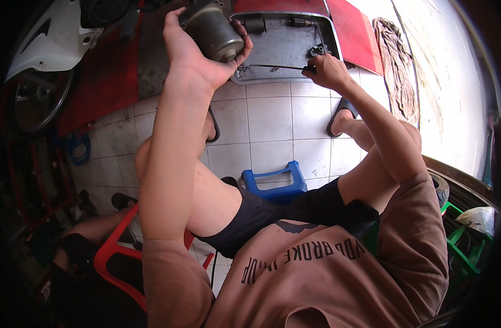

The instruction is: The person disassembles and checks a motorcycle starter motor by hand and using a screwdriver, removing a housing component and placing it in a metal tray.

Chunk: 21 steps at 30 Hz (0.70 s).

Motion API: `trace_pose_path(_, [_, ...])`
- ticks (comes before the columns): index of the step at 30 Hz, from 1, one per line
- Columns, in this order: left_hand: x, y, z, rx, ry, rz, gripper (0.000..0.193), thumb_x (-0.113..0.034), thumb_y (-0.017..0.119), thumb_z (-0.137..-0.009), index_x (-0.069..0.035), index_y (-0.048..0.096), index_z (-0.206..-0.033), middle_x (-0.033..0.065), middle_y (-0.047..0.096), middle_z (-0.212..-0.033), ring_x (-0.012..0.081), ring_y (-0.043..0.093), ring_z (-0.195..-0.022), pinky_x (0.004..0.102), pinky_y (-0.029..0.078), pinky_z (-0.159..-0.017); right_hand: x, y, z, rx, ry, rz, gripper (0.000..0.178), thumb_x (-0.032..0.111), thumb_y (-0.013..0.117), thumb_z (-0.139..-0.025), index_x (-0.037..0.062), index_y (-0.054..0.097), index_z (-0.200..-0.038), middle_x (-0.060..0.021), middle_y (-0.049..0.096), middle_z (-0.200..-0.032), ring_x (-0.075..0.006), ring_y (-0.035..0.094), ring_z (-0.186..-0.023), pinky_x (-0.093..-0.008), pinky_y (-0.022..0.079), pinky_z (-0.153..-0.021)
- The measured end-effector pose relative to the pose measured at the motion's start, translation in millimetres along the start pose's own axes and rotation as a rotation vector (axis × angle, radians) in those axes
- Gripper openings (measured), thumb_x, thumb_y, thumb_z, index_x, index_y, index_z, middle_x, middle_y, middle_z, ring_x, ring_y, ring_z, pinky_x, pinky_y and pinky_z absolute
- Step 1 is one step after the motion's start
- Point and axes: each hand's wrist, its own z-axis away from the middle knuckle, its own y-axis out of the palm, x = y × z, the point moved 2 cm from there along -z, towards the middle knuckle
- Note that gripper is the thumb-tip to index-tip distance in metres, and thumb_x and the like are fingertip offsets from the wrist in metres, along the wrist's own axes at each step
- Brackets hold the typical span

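Note:
My left hand (198, 63) is raised at the top centre, its fingers wrapped round a dark grey metal cylinder (215, 35) that looks like a motor housing. A short round boss sticks out of the cylinder's near end. My right hand (328, 71) is closed on the dark handle of a screwdriver (277, 66). Its long thin shaft points left over the near edge of a shallow metal tray (286, 39). In the tray, a black part (317, 50) lies just beyond my right hand. A small dark cylinder (255, 25) and a ridged metal part (299, 22) lie farther back.
Red mats (355, 33) flank the tray; a brown rag (394, 65) lies right. At left are a white motorcycle panel (45, 35) and a wheel (45, 98). A blue stool (277, 183) stands between my legs. Another person's leg (100, 221) shows beside a red chair (116, 246).

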Motion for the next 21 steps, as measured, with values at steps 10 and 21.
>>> trace_pose_path(10, [2.6, 1.4, 0.7, -0.021, 0.006, 0.000, 0.055, -0.049, 0.046, -0.084, 0.003, 0.050, -0.102, 0.0161, 0.057, -0.092, 0.0279, 0.056, -0.085, 0.0426, 0.049, -0.076, -0.2, 1.9, -1.0, -0.016, -0.025, -0.001, 0.033, 0.038, 0.069, -0.080, 0.0065, 0.072, -0.086, -0.0151, 0.068, -0.078, -0.0335, 0.067, -0.074, -0.0415, 0.055, -0.067])
trace_pose_path(21, [6.7, 7.6, -1.8, -0.029, 0.004, 0.000, 0.055, -0.049, 0.049, -0.083, 0.001, 0.048, -0.105, 0.0155, 0.056, -0.093, 0.0270, 0.057, -0.085, 0.0428, 0.050, -0.075, -0.5, 0.1, -0.3, 0.023, -0.016, -0.003, 0.034, 0.040, 0.069, -0.080, 0.0066, 0.072, -0.084, -0.0149, 0.068, -0.077, -0.0337, 0.067, -0.072, -0.0419, 0.055, -0.067])
